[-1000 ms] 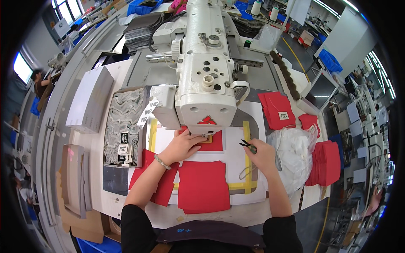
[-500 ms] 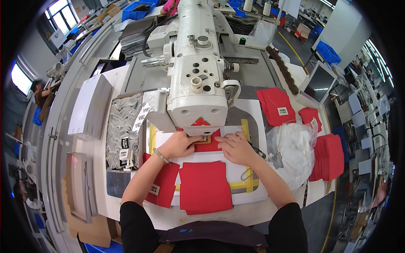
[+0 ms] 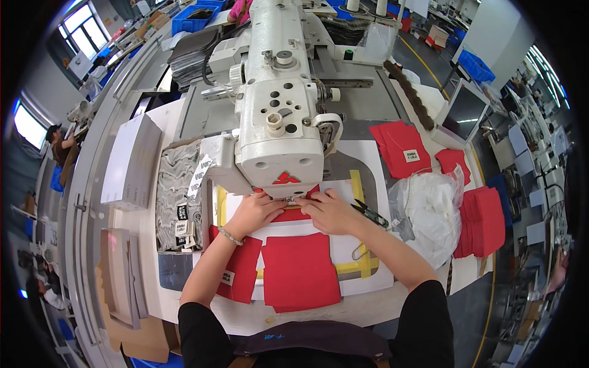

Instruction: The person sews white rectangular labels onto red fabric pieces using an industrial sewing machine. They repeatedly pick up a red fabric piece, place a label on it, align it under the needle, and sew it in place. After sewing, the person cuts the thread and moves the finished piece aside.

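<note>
Under the head of a white sewing machine (image 3: 279,141) lies a red fabric piece (image 3: 292,216). A small woven label (image 3: 291,199) rests on it, mostly covered by fingertips and the machine head. My left hand (image 3: 256,213), a bracelet at its wrist, is closed at the label's left end. At the right end, my right hand (image 3: 328,211) has its thumb and forefinger closed on the label. Nearer to me is a stack of red fabric pieces (image 3: 300,273). Left of it, partly under my left forearm, lies a labelled red piece (image 3: 244,270).
Black thread snips (image 3: 371,214) lie right of my right hand. Farther right are a clear plastic bag with white contents (image 3: 426,214) and red fabric piles (image 3: 481,222). Bundled grey labels (image 3: 179,196) fill a tray on the left, beside a white box (image 3: 130,162). A monitor (image 3: 464,116) stands back right.
My right hand has moved left and inward, so both hands' fingertips now meet closely at the label. The label shows under the machine head. My view has shifted slightly.
</note>
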`<state>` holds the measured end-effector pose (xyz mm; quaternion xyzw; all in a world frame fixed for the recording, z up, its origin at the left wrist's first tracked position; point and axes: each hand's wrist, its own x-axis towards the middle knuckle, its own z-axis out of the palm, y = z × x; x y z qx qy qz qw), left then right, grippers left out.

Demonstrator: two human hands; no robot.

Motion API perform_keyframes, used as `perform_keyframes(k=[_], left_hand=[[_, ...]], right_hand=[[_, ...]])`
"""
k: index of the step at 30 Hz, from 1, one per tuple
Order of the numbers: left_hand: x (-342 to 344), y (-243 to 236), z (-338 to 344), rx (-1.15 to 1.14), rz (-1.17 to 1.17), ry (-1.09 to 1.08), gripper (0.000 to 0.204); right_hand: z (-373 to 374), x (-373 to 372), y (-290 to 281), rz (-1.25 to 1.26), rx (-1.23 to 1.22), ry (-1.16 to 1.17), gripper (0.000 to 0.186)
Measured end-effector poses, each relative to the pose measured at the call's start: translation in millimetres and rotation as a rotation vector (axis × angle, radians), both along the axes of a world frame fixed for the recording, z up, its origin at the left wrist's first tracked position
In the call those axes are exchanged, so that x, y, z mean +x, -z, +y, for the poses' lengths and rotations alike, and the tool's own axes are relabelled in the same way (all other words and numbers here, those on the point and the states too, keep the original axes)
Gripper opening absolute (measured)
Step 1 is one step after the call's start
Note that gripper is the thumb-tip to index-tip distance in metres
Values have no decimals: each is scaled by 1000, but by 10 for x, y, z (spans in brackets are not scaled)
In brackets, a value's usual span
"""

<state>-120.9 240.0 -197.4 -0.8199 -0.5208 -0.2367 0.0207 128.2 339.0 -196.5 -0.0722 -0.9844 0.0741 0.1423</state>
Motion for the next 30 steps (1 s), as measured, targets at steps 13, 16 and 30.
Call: perform_keyframes(k=[13,16,30], left_hand=[[89,-110,43,-154,63,-19,29],[55,-56,38,-116,100,-11,30],[128,-77,-27,-106,118,-52,28]], right_hand=[[2,3,35,55,-8,9,30],[-8,-2,32,79,2,5,29],[-23,-1,29,86,24,-13,26]])
